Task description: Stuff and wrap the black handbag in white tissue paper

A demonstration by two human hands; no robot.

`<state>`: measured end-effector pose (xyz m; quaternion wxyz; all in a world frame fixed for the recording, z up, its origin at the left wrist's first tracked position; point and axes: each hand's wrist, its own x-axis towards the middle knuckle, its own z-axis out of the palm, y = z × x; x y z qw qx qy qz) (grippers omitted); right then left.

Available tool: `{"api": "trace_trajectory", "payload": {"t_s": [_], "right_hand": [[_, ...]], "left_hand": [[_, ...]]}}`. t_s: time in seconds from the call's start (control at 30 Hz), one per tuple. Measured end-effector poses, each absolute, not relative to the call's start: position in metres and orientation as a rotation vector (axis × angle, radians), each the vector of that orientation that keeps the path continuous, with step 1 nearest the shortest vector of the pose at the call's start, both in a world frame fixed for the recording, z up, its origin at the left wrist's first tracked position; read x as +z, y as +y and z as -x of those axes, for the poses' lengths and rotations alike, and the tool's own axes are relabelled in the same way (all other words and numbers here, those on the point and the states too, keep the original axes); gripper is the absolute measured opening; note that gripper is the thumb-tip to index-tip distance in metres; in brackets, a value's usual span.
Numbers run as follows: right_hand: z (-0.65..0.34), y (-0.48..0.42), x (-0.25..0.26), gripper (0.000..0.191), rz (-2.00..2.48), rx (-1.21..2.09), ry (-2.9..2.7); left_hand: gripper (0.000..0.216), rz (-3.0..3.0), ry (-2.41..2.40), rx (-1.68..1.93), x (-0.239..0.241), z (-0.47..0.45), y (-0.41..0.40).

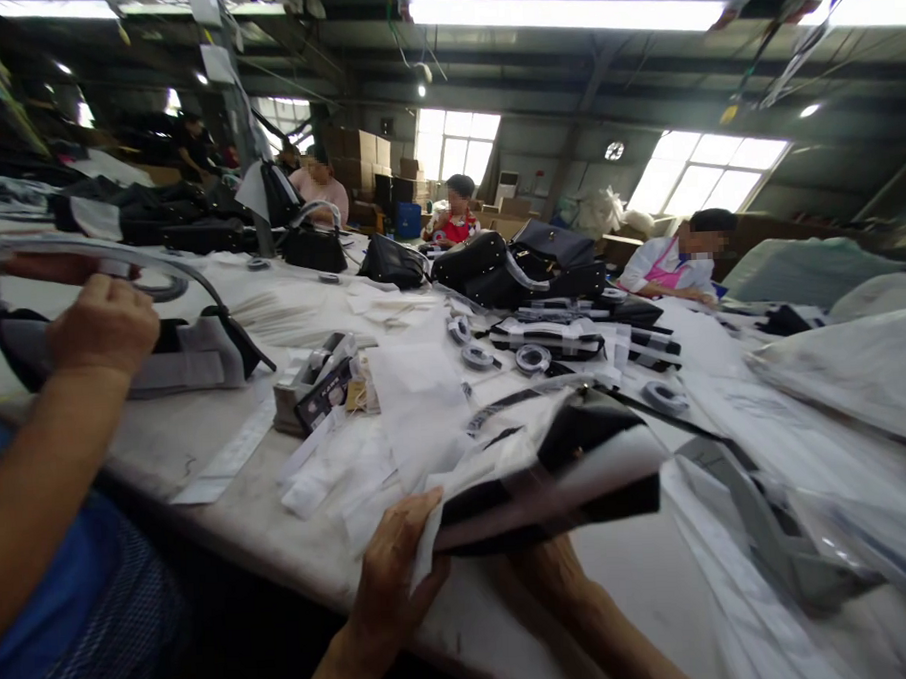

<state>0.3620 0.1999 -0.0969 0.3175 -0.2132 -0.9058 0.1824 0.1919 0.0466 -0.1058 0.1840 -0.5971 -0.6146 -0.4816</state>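
Note:
A black handbag (617, 497), partly wrapped in white paper or film, is tilted above the near edge of the table. Its left end is gripped by my left hand (395, 567), thumb below and fingers at the paper-covered corner. My right hand (551, 573) reaches under the bag and holds it from beneath; its fingers are hidden behind the bag. White sheets (418, 401) lie on the table just beyond the bag.
At left, a co-worker's hand (107, 325) works over another black bag (232, 349). A grey box (291, 407) stands mid-table. Wrapped straps (533, 358) and black bags (480, 268) lie behind. A grey tray (793, 555) is at right. Several people sit across the table.

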Motion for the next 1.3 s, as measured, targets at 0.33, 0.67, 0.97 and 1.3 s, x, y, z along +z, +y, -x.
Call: {"api": "trace_trajectory", "payload": {"t_s": [0.33, 0.67, 0.97, 1.3], "right_hand": [[-0.389, 0.104, -0.067, 0.04, 1.068, 2.244, -1.439], [-0.426, 0.072, -0.099, 0.047, 1.105, 2.376, -1.098], [-0.42, 0.041, -0.119, 0.06, 1.016, 2.337, -1.421], [-0.455, 0.116, 0.003, 0.02, 0.669, 0.815, -2.4]], "left_hand": [[0.052, 1.808, -1.694, -1.18, -0.076, -0.221, 0.063], [0.034, 2.205, -1.366, -0.695, -0.094, -0.232, 0.066], [0.032, 2.284, -1.372, -0.755, -0.106, -0.227, 0.066], [0.029, 2.276, -1.385, -0.831, -0.108, -0.23, 0.065]]}}
